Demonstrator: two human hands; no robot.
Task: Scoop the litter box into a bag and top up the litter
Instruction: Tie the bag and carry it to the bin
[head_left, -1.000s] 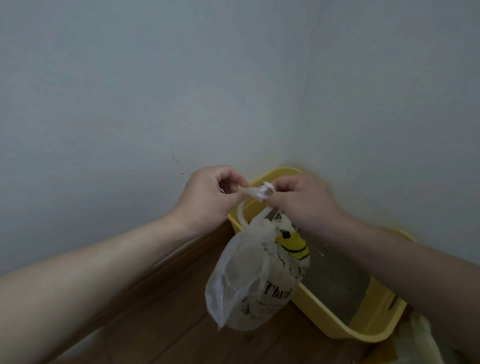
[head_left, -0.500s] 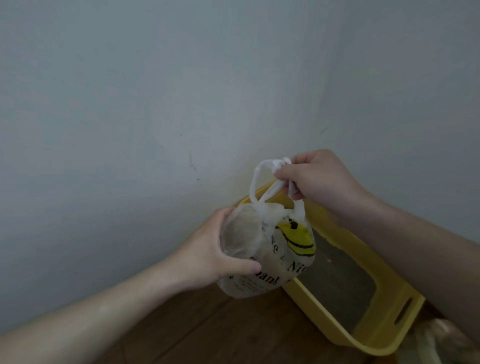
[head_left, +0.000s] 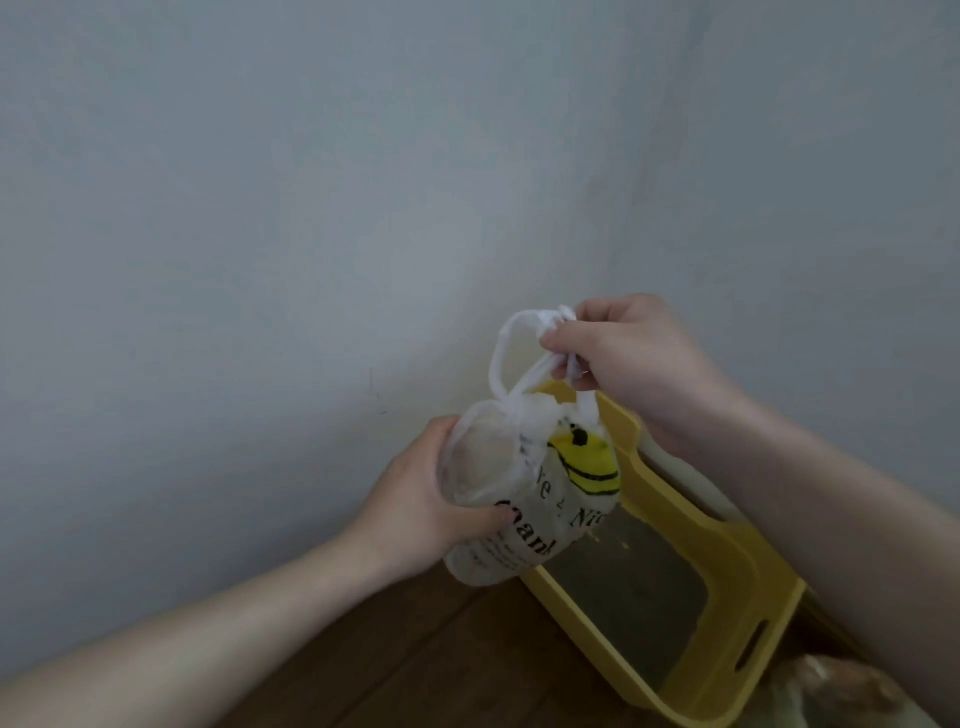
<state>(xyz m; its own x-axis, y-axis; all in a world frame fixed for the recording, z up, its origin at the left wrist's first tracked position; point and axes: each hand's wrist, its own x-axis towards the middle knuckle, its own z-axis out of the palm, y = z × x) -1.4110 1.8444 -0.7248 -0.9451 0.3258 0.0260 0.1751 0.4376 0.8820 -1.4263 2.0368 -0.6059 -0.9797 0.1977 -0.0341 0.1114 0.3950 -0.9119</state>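
Now: right hand (head_left: 634, 358) is raised, knuckles up, grip closed, with thumb and curled fingers pinching the knotted handles (head_left: 506, 343) of the plastic bag (head_left: 519, 499). Left hand (head_left: 426, 499) is lower, palm against the bag's left side and thumb across the printed front, grip closed round the bag's body. Both forearms are bare and reach in from the bottom corners.

The bag hangs clear of the floor between the two hands, in front of the far end of the litter box. It is translucent white with black lettering and a yellow smiley face, and pale contents show through.

Count:
- two hands
- one bag
- one yellow litter box (head_left: 727, 561), grey litter inside, slot handle in its near end
- one blurred crinkled object (head_left: 841, 691) at bottom right; cannot tell what it is

The box sits on a brown wood floor (head_left: 441, 649), in a corner of plain pale wall (head_left: 311, 208).
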